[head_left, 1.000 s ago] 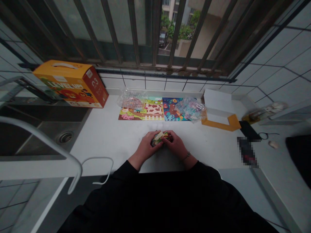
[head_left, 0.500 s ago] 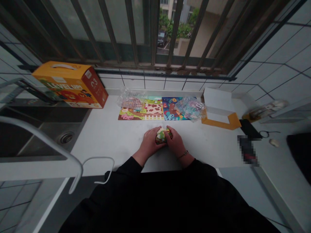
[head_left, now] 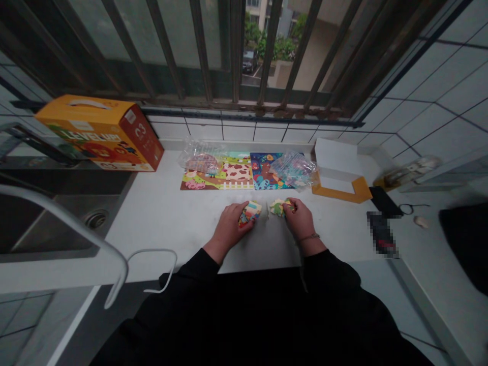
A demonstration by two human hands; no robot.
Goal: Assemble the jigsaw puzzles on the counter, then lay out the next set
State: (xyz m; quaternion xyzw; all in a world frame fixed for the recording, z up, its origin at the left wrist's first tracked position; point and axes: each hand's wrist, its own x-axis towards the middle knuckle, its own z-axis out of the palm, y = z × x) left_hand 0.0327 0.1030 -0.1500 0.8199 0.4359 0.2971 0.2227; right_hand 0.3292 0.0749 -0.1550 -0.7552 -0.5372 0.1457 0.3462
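My left hand (head_left: 229,224) is closed around a small stack of colourful jigsaw puzzle pieces (head_left: 251,211), just above the white counter. To its right, my right hand (head_left: 301,219) grips more jigsaw pieces (head_left: 278,207), mostly yellow and green, between thumb and fingers. A narrow gap separates the two bunches. Beyond the hands lie two printed picture sheets: a farm scene with a cow (head_left: 237,172) on the left and a dark blue scene (head_left: 261,175) on the right. Clear plastic bags rest on them, one with reddish contents (head_left: 202,161), the other with bluish contents (head_left: 295,170).
An orange carton (head_left: 101,133) with a handle stands at the back left beside the sink (head_left: 72,213). White tubing (head_left: 76,218) arches over the left side. An opened white and yellow box (head_left: 339,184) lies at right, near a dark phone-like object (head_left: 385,202). Window bars line the back.
My hands were together around one bunch of pieces. Now they are apart, the right hand having moved right with part of the bunch. The view has shifted slightly.
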